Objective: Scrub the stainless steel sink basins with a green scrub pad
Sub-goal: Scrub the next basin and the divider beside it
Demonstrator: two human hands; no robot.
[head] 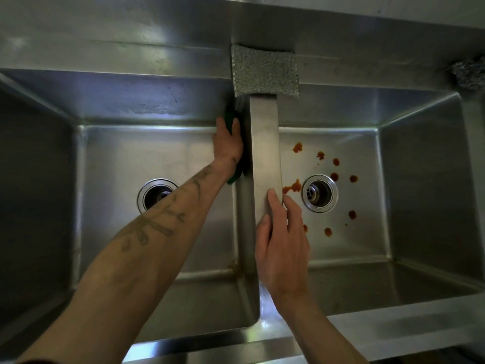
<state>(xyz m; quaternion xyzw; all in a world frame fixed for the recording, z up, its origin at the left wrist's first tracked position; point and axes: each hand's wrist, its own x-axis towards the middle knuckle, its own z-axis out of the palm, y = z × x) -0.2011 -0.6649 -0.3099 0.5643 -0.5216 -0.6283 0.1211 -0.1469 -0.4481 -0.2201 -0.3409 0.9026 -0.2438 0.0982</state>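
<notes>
A stainless steel double sink fills the view from above, with the left basin [118, 158] and the right basin [367, 232] parted by a narrow steel divider [265, 143] that runs away from the person. The left hand [227, 143] reaches across the left basin on a tattooed forearm [157, 222] and lies flat against the basin's right wall, just under the divider's edge. Its fingers are straight and press the green scrub pad [230, 115] onto that wall rather than curling round it. The pad is mostly covered, with green showing past the fingertips and again below the wrist. The right hand [283, 248] rests on top of the divider nearer the person. It holds nothing, and its fingers are extended, some on the flat top and some lapping over toward the right basin. Orange-red stains [297, 147] dot the floor of the right basin in a loose ring around its drain [319, 193], while the floor around the left drain [157, 195] looks plain steel. A grey speckled sponge [265, 70] sits on the back ledge at the far end of the divider, overhanging both basins. At the far right edge lies a blurred grey wad [468, 74], possibly steel wool
</notes>
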